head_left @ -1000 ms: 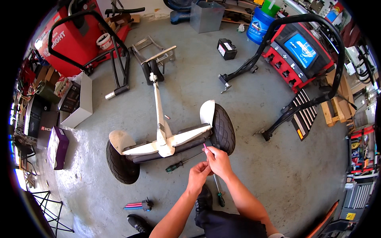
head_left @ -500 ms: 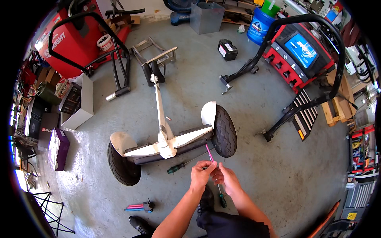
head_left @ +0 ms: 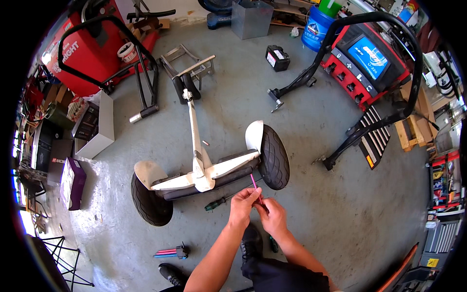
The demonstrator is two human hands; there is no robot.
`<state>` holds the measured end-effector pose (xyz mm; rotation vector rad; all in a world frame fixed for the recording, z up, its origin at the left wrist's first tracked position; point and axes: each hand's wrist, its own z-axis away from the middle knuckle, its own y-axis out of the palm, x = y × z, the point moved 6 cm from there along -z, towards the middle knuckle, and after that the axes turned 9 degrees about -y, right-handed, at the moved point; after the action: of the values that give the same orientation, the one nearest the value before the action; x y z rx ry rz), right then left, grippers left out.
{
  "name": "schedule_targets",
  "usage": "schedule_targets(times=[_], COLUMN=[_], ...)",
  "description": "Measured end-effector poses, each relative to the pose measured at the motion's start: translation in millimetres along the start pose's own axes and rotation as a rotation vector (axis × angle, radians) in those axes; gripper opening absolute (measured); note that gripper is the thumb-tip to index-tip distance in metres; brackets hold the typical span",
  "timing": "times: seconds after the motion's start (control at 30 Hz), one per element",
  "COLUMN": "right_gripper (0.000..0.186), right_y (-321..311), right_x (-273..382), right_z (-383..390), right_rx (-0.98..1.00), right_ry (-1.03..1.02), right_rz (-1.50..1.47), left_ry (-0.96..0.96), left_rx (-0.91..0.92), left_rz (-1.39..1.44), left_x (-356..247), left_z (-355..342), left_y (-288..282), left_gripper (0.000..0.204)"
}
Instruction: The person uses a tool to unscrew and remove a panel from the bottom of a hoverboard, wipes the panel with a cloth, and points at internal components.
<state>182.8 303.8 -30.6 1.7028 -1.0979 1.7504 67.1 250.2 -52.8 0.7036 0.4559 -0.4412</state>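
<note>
We see both hands meet low in the view, above the grey concrete floor (head_left: pixel 340 214). The left hand (head_left: pixel 242 207) and the right hand (head_left: pixel 272 218) each close their grip on one thin pink rod (head_left: pixel 255 187), pinched at its lower end, while its upper end points up toward the scooter. The rod stands slightly tilted, just in front of the black right wheel (head_left: pixel 274 156) of a white two-wheeled self-balancing scooter (head_left: pixel 202 170) that lies on the floor with its steering post (head_left: pixel 193 121) stretched away from us. A green-handled screwdriver (head_left: pixel 219 202) lies on the floor just left of the hands, near the scooter body. Farther left, near our black shoe (head_left: pixel 171 273), a small bundle of pink and blue tools (head_left: pixel 170 252) rests on the floor.
</note>
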Motion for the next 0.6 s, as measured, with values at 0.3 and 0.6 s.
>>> schedule_targets(times=[0.3, 0.6], right_gripper=[0.017, 0.032], right_y=[-10.5, 1.1], right_x=[15.7, -9.4], right_z=[1.8, -13.2], right_rx=[-0.041, 0.237], right_ry=[0.142, 0.640], right_rz=[0.163, -0.959], left_ry=[0.080, -0.040], left_rx=[-0.063, 0.009], left_rz=[-0.011, 0.088], left_x=[-3.2, -6.4], left_z=[0.0, -3.6], left_y=[12.6, 11.8], left_gripper=[0.015, 0.015])
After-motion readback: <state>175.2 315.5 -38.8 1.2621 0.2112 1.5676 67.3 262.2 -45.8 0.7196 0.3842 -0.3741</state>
